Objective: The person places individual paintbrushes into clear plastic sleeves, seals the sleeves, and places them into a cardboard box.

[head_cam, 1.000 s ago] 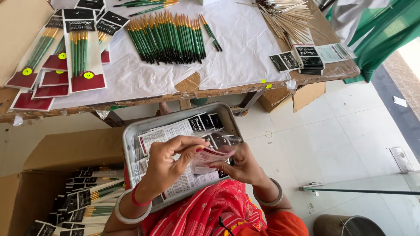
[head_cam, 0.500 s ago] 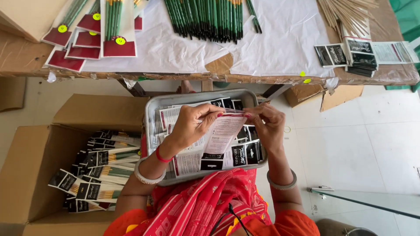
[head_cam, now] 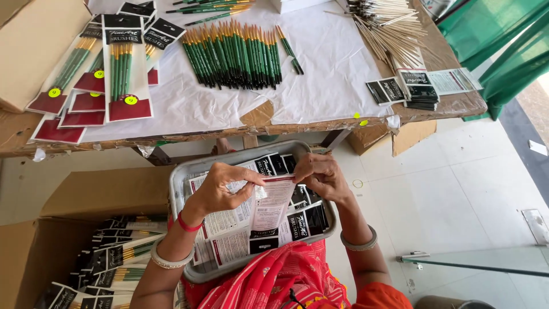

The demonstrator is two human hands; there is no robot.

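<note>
Both hands raised over a grey metal tray point(head_cam: 178, 189) that rests on the lap, forearms coming up from the lower edge of the view, wrists bent inward toward each other. Left hand point(head_cam: 220, 189): fingers curled, thumb and forefinger pinched on the upper left corner of a printed card point(head_cam: 271, 206). Right hand point(head_cam: 320, 174): fingers folded, fingertips pinched on the card's upper right edge. Card is held between the two hands just above the tray's contents, its top edge red-banded, white printed face toward the camera. Long axis runs from the hands down toward the body, top end tilted slightly right, bottom end with a black band pointing at the red garment point(head_cam: 274, 280). Tray holds a layer of similar black-and-white cards point(head_cam: 303, 220), lying flat and overlapping. Left of the tray, an open cardboard box point(head_cam: 34, 252) holds packed brush sets point(head_cam: 114, 254). Beyond the tray, the tabletop point(head_cam: 320, 86) is covered in white paper and carries a row of green-handled brushes point(head_cam: 234, 54), red-backed brush packs point(head_cam: 123, 68) at the left, and a stack of black cards point(head_cam: 420, 88) at the right.
</note>
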